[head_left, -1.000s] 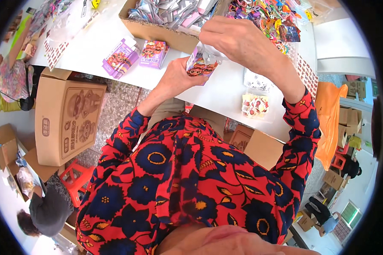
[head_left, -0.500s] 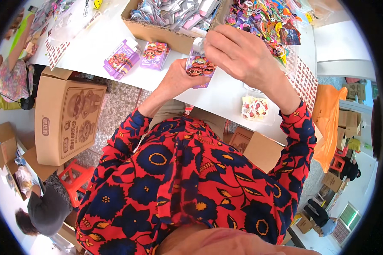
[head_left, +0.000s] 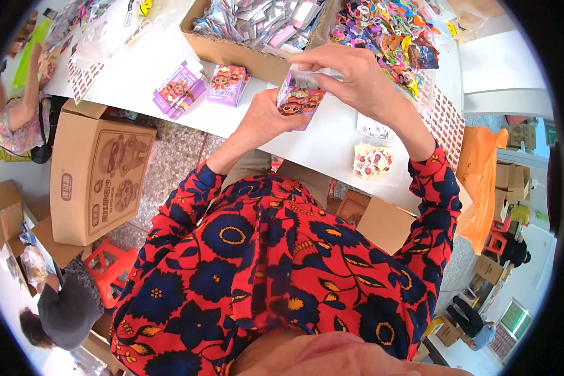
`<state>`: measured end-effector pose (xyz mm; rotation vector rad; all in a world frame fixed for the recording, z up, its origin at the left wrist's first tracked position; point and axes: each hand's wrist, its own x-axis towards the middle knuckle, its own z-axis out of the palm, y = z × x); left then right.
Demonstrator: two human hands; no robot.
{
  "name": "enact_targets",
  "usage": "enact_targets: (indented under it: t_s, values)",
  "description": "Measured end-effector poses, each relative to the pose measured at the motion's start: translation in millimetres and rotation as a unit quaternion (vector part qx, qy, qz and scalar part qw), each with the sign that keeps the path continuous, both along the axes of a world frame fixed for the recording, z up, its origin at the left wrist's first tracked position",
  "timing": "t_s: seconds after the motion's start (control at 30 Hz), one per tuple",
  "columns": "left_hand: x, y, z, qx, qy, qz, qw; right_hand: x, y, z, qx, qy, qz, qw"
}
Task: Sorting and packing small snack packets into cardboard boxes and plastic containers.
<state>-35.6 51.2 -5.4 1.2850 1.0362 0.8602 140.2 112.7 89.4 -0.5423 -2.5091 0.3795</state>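
My left hand (head_left: 266,120) is wrapped round a small purple printed box (head_left: 299,103), held upright above the white table's near edge. The box's top is open, and something pale grey shows at its mouth. Just above that opening my right hand (head_left: 351,75) has thumb and fingers apart, its fingertips close to the rim; nothing shows gripped between them. To the left on the table lie a flattened-looking purple box (head_left: 180,89) and a small stack of purple printed packs (head_left: 227,84). Right of my hands are a clear packet with red-and-cream pieces (head_left: 373,159) and a white printed packet (head_left: 374,127).
An open carton (head_left: 232,57) of flat silvery packets stands at the back, beside a heap of colourful small trinkets (head_left: 388,37). Sticker sheets (head_left: 446,125) and an orange bag (head_left: 479,188) are at the right. Left stand a large carton (head_left: 100,175), a red stool (head_left: 109,269) and other people.
My right hand's fingers have parted from a closed pinch at the box's mouth. The box has tilted slightly in my left hand. At the far left a person has shifted.
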Motion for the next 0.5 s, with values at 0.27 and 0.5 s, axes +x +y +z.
enact_targets:
  t_s: [0.27, 0.5]
  values:
    - [-7, 1, 4, -0.035, -0.043, 0.002, 0.998, 17, 0, 4, -0.15, 0.058, -0.117, 0.98]
    - [-8, 7, 1, -0.04, -0.071, -0.006, 0.997, 39, -3, -3, -0.183, 0.06, -0.162, 0.968]
